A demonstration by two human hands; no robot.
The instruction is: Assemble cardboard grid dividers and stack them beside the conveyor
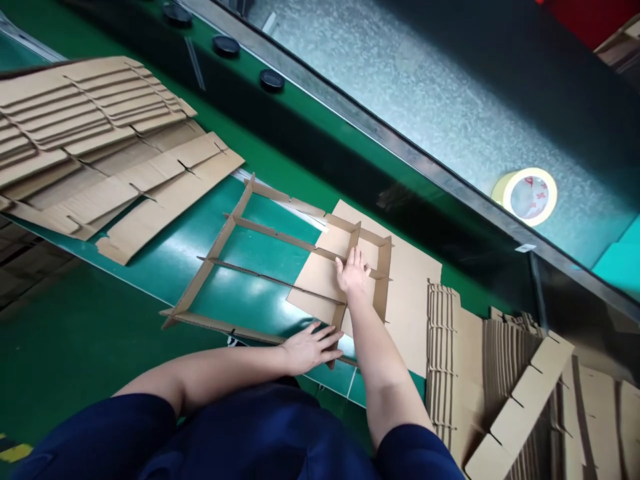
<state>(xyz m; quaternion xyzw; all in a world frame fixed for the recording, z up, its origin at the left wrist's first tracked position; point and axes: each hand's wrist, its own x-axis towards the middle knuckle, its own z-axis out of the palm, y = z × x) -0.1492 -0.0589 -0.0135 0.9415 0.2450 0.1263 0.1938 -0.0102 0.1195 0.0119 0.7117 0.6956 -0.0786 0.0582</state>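
Cardboard divider grid [290, 239], one, slotted strips set on edge; centre of the frame, its left part over the green worktable [175, 245], its right part over a flat cardboard sheet [417, 293]. Four long strips, three cross strips; small notches show uncrossed in the wide left span.

Right hand [354, 272], right of centre: laid on the middle cross strip, fingers extended, thumb parted to the left; whether it pinches the cardboard cannot be told.

Left hand [307, 350], lower centre: fingers spread and straight at the lower end of that same strip, closed round nothing.

Handling note, by judgement: the step in hand appears to be seating the cross strip in its slots. Best done by pressing straight down beside each crossing in turn, left hand steadying the near end, strip kept upright; pushing on an unaligned slot could crease or tear the edge.

Surroundings: slotted cardboard pile [100, 113], upper left; upright strip bundle [443, 360], lower right; tape roll [503, 192], right side, on a grey surface [425, 87].
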